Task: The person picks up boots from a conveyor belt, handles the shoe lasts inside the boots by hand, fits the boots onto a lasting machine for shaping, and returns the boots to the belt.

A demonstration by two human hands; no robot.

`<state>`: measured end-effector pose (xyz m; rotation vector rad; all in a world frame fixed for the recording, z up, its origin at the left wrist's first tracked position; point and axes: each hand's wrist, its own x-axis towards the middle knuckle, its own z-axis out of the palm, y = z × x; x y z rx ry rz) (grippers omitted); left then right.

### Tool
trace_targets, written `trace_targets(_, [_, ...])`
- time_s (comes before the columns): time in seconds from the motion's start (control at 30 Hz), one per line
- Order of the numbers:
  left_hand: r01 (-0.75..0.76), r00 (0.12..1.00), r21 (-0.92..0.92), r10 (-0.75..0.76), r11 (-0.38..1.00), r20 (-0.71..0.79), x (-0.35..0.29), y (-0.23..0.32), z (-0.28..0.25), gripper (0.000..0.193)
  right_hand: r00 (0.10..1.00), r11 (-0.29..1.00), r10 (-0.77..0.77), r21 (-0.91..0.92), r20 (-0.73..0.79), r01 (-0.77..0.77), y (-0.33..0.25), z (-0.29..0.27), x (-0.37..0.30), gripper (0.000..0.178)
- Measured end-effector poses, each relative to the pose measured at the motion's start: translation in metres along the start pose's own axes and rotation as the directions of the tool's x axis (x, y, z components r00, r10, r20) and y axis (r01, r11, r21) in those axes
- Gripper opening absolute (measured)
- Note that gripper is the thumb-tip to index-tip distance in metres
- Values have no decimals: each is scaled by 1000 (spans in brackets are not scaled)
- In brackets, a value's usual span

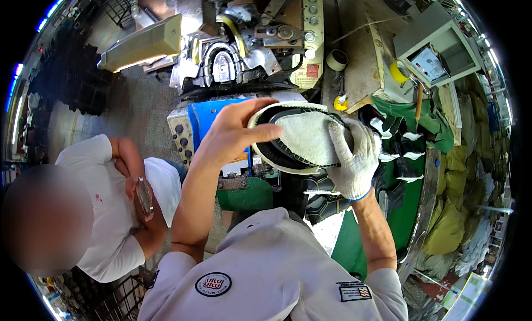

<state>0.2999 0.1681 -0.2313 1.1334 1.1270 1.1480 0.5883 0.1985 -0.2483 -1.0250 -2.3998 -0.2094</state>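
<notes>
You have the shoe [299, 138] up in both hands, sole side toward you, held just in front of the big grey machine [233, 60] and above its blue panel [213, 121]. Your bare left hand [233, 135] clamps the near end, thumb pressed flat across the pale insole and fingers curled over the rim. Your gloved right hand [354, 157] closes on the far end, fingers wrapped over the edge (the white knit glove hides exactly how tight).

This looks like the checking and lining-up step: you are turning the upper on its form before it meets the machine's curved metal jaws. Next, I judge, you need the shoe's end squared to that opening, with both hands firm so it does not twist.

Hard to read: the shoe's underside and its toe are behind your fingers, and I cannot tell which end points at the machine. To the left of the machine a seated person [111, 210] in white holds a small object [144, 196], too blurred to name. Right of the machine, dark shoe parts [399, 149] lie on green cloth, partly hidden by your wrist.
</notes>
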Motion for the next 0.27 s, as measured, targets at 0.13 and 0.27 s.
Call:
trace_targets(0.13, [44, 998, -26, -45, 999, -49, -10, -6, -6, 48, 999, 999, -34, 16, 9, 34, -10, 6, 12, 94])
trace_targets(0.27, [67, 994, -121, -77, 990, -79, -19, -5, -12, 46, 999, 998, -53, 33, -1, 53, -17, 14, 15, 95])
